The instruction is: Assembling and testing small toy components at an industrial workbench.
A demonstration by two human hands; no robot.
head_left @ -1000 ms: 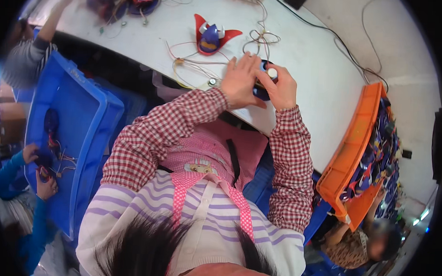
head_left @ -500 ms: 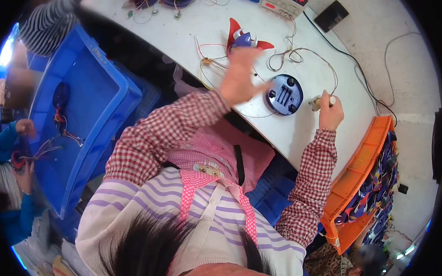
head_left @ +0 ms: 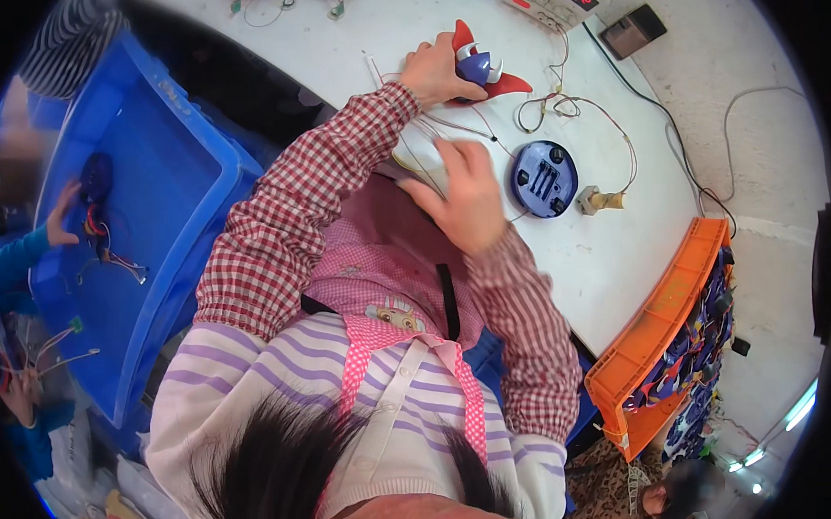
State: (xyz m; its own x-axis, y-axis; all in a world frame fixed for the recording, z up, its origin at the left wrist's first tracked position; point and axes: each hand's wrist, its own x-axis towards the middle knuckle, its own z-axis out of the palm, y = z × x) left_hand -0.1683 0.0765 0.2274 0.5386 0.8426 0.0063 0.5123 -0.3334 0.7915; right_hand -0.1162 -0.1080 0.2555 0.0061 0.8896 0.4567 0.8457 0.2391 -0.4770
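My left hand (head_left: 433,72) is closed on a toy part (head_left: 477,68) with a purple body, white fangs or claws and red wing-like fins, at the table's far middle. Thin wires (head_left: 426,130) trail from it towards the table's near edge. Over those wires hovers my right hand (head_left: 473,193), slightly blurred, its thumb and fingers apart with nothing seen between them. To its right lies a round purple-blue battery base (head_left: 545,179) with slots and black knobs. Beside that base rests a small brass-coloured fitting (head_left: 602,201) with a cable.
A power supply (head_left: 552,6) and a dark box-like device (head_left: 633,32) stand at the back right. An orange crate (head_left: 655,332) full of toy parts is at right. A blue bin (head_left: 198,192) sits at left, where another person's hands (head_left: 62,215) reach in.
My right hand has let go of the brass-coloured fitting and moved left to the wires. My left hand has moved back and taken hold of the red-finned toy part.
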